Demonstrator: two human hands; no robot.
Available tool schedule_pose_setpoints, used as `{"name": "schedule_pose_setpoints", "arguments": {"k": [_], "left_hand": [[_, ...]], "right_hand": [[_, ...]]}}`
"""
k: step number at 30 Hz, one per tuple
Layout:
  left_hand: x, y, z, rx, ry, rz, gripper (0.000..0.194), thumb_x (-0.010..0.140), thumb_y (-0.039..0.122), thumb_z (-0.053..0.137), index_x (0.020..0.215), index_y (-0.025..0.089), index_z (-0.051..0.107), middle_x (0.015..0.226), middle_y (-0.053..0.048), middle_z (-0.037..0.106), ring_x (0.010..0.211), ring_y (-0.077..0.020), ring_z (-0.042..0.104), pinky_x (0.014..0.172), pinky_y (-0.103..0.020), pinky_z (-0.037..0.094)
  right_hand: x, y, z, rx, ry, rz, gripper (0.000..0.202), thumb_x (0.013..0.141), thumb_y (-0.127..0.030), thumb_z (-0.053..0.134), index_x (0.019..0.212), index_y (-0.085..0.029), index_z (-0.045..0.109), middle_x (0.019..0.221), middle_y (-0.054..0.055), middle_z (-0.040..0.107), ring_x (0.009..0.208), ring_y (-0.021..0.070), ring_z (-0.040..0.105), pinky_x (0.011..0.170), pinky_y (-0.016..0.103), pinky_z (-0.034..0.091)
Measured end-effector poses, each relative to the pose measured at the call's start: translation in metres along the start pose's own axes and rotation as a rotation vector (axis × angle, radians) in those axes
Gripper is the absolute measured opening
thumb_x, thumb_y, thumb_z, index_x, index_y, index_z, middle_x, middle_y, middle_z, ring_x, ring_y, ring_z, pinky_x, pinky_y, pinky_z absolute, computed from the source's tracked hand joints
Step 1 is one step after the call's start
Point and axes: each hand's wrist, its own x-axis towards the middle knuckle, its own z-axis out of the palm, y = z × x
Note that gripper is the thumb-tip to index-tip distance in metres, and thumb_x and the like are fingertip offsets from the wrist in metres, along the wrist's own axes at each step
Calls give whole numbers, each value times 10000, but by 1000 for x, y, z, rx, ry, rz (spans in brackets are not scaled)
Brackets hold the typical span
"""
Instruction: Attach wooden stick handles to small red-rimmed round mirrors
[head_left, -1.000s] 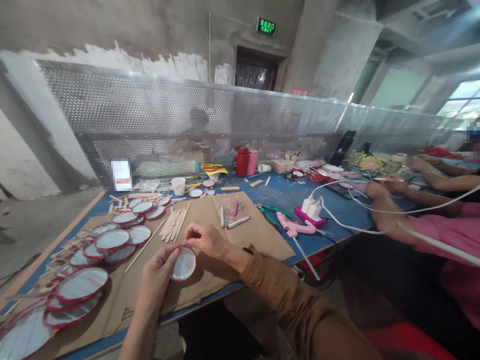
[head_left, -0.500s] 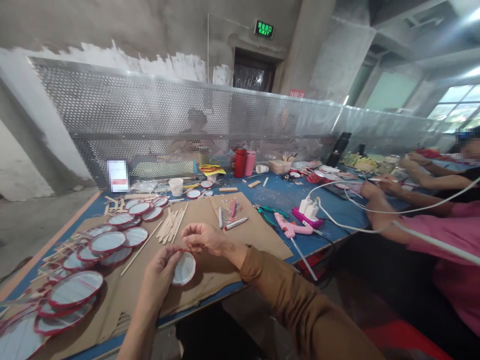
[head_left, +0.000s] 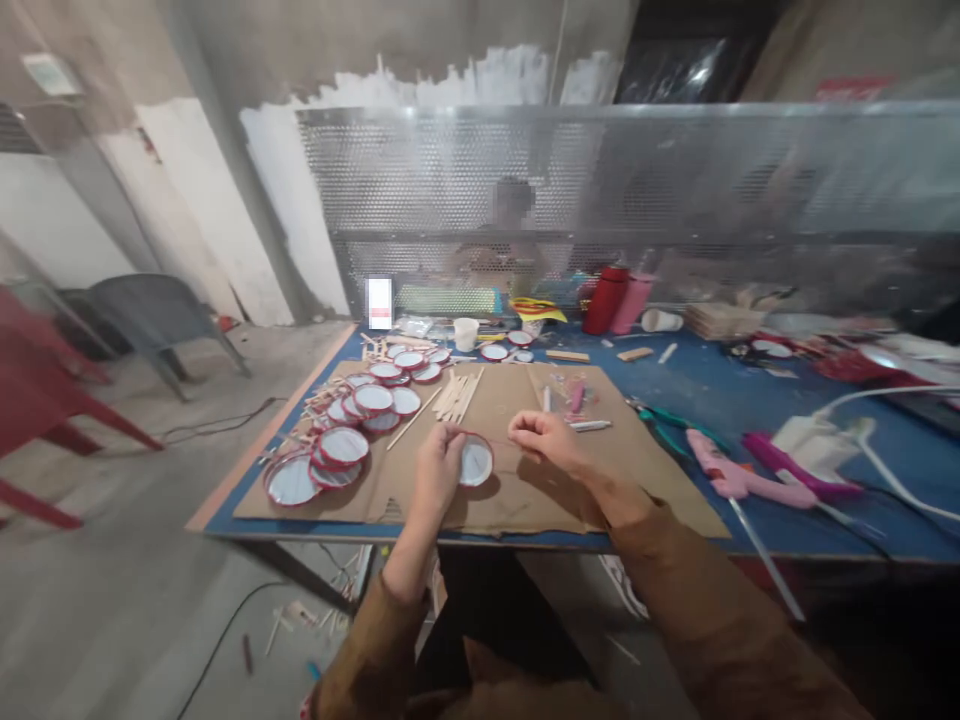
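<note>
My left hand (head_left: 441, 462) pinches the edge of a small round disc (head_left: 476, 461) with a pale face and a red rim, held above the cardboard sheet (head_left: 517, 510). To its right, my right hand (head_left: 546, 438) has its fingertips pressed together on a thin red strand (head_left: 496, 438) that runs across to the disc. On the cardboard's left side lie overlapping red-rimmed discs (head_left: 343, 446) of several sizes. Flat wooden sticks (head_left: 457, 396) rest behind my left hand. Markers (head_left: 590, 426) lie just behind my right hand.
A pink glue gun (head_left: 731, 475), green-handled pliers (head_left: 667, 430) and a power strip with white plugs (head_left: 814, 450) are at the right. Red and pink bottles (head_left: 606, 300), a paper cup (head_left: 466, 334) and a phone (head_left: 379, 303) stand at the back. Chairs (head_left: 161, 320) are at left.
The view has swung left, bringing chairs and floor into sight. My right hand has moved away from the disc, with the red strand now stretched between them. My left hand still holds the disc.
</note>
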Motion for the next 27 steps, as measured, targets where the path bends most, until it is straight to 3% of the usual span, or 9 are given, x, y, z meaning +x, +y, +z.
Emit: {"name": "schedule_pose_setpoints", "arguments": {"k": [3,11,15,19,21,24,27], "left_hand": [[0,-1,2,-60,26,-12,100,804,253,449,802,183,520,713,-1,585,674,-133,549,619,-224,422],[-1,0,2,-70,46,-38,101,795,242,455,811,177,531,735,-6,594,677,-132,544,625,-228,413],[-2,-1,2,-50,39,-41,97,791,247,464,806,179,532,722,-2,588,661,-131,540,612,-228,408],[-3,-4,3,-42,9,8,95,799,246,469,804,181,539,718,1,585,680,-133,542,637,-230,408],[-3,-5,3,-31,9,19,94,804,241,469,808,180,541,720,1,589,679,-132,542,638,-228,406],[-3,-5,3,-26,28,22,90,807,235,471,814,181,542,730,2,599,678,-129,548,641,-226,409],[-4,-5,4,-31,58,23,85,805,229,472,808,181,543,725,7,597,681,-128,551,649,-226,412]], "right_hand": [[-16,1,13,-15,4,17,230,787,-406,539,722,-186,516,476,-81,447,396,62,379,418,188,265],[-42,7,55,-33,194,33,232,837,-432,491,761,-214,509,511,-53,510,475,107,497,497,217,393],[-45,3,59,-57,183,-25,226,839,-430,493,770,-217,521,539,-44,489,495,111,477,511,226,386],[-44,-2,58,80,339,-60,219,833,-437,491,774,-226,484,535,-56,412,464,104,394,456,220,328],[-43,-4,59,120,341,-62,220,829,-437,498,780,-223,483,544,-57,398,458,98,369,441,216,308],[-43,-7,62,-23,289,-116,227,832,-420,500,775,-202,525,615,-25,476,540,105,434,510,215,359],[-45,-6,65,-150,332,-112,233,843,-400,485,769,-187,543,647,-10,535,592,113,485,559,215,395]]}}
